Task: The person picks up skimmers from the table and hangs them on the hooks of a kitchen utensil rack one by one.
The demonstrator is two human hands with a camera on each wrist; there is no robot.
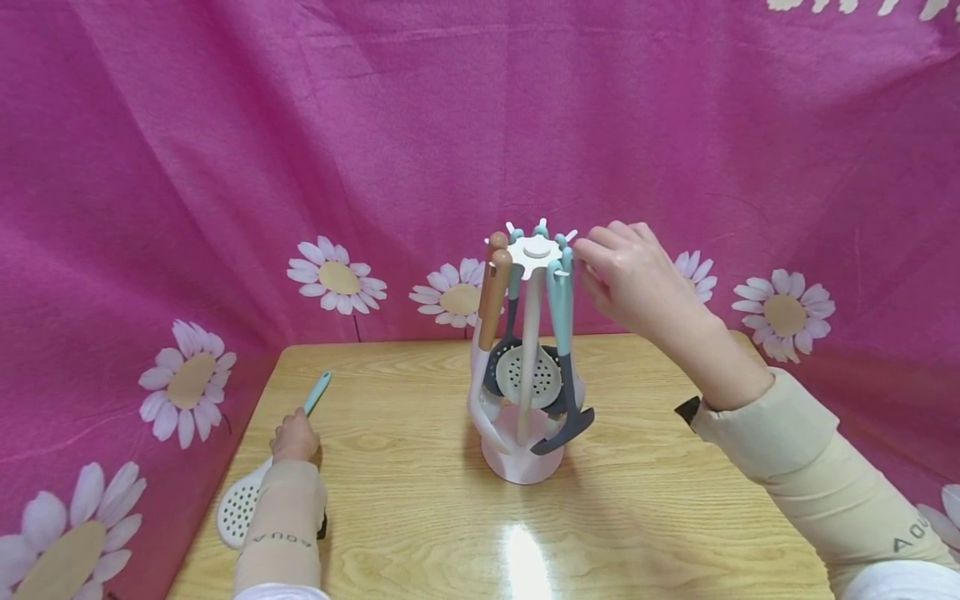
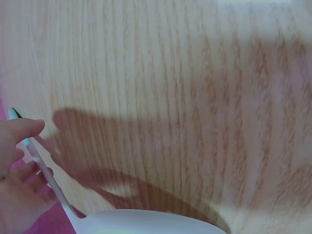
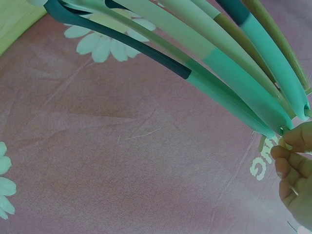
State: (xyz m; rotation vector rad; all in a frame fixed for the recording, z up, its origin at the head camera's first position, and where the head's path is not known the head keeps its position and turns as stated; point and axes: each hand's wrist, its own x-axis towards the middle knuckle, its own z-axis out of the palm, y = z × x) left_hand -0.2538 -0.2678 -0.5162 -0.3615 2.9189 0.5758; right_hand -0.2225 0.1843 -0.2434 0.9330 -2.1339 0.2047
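My left hand [image 1: 295, 437] holds a skimmer [image 1: 238, 510] at the table's left side. The skimmer has a pale perforated head and a mint handle end; in the left wrist view my thumb crosses its handle. A white utensil stand [image 1: 517, 468] with a round base carries several hanging utensils. At the stand's top right, my right hand [image 1: 630, 271] pinches the tip of one hook, as the right wrist view shows, beside the mint handles [image 3: 243, 92]. Its fingertips are partly hidden in the head view.
Brown-handled utensils [image 1: 491, 296] hang at the stand's left, and a dark-headed utensil [image 1: 572, 423] with a mint handle hangs at the front right. The wooden table [image 1: 390, 517] ends at a pink flowered cloth [image 1: 420, 150] behind and at the sides.
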